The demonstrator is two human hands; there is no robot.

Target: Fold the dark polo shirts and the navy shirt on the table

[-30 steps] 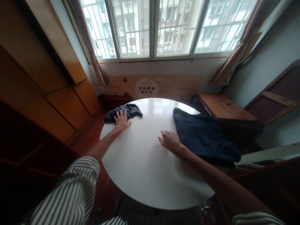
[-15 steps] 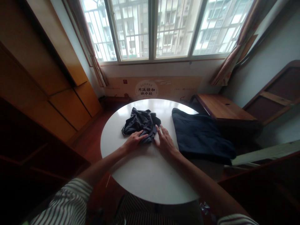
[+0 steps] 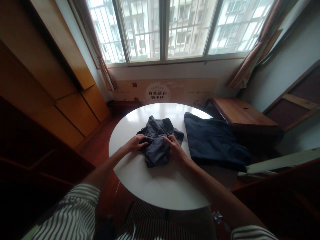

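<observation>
A dark grey garment (image 3: 158, 153) lies crumpled on the white round table (image 3: 155, 190); I cannot tell its exact kind. My left hand (image 3: 135, 143) has its fingers closed on the garment's left edge. Across from it, my right hand (image 3: 174, 146) pinches the cloth near the middle right, thumb and index finger together. Part of the fabric under both hands is hidden. To the right lies a folded dark navy cloth (image 3: 215, 143), apart from my hands, hanging over the table's right edge.
A low wooden table (image 3: 246, 111) stands beyond the right side, under the window. Wooden cabinets (image 3: 72, 120) line the left wall. A printed panel (image 3: 180, 91) is behind the table. A pale green board (image 3: 282, 163) is at the right.
The garment has been turned and spread, with a larger grey face up and its near end closer to me. My left hand has moved left, and my right hand has closed on the cloth.
</observation>
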